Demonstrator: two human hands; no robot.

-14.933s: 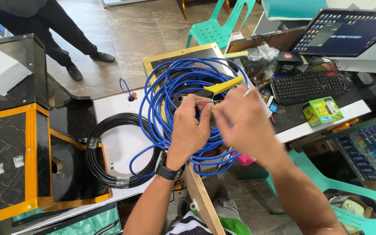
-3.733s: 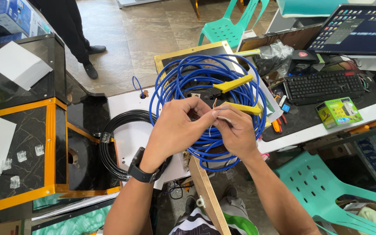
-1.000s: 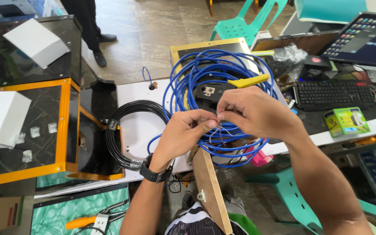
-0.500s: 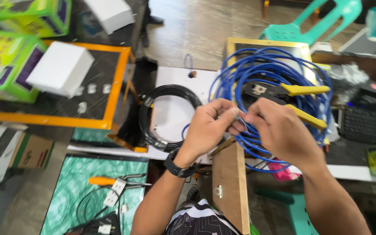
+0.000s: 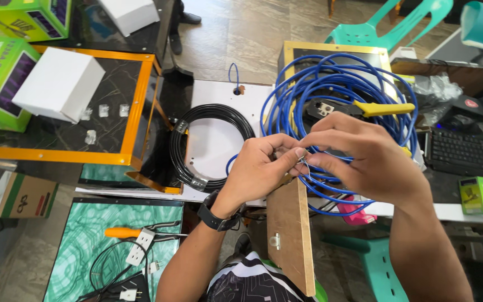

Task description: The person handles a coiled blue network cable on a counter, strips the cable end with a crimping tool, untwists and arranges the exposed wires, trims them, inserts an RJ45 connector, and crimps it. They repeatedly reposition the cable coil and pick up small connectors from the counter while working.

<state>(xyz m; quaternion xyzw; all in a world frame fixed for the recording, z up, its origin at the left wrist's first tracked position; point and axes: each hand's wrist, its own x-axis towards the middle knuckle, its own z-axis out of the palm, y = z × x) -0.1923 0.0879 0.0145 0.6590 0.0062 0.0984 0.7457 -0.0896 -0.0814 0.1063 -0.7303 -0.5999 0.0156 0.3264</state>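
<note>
Black glass tops the orange-framed display counter [image 5: 141,84] at the left, carrying a white box [image 5: 60,84] near its front edge and a few clear plugs [image 5: 103,110] beside it. On the white table [image 5: 213,134] in the middle lies a big loose coil of blue network cable [image 5: 336,95], spread toward the far edge, with a yellow-handled crimping tool [image 5: 364,107] resting across it. Just left of it sits a smaller coil of black cable [image 5: 211,145], reaching the table's near edge. A black keyboard [image 5: 468,154] lies at the right end.

Both hands meet over the table's near edge — the left hand [image 5: 258,168], a black watch [image 5: 216,215] on its wrist, and the right hand [image 5: 359,154]. Their fingertips press together, pinching the thin stripped cable end [image 5: 304,162] between them — too fine to tell apart.
</note>
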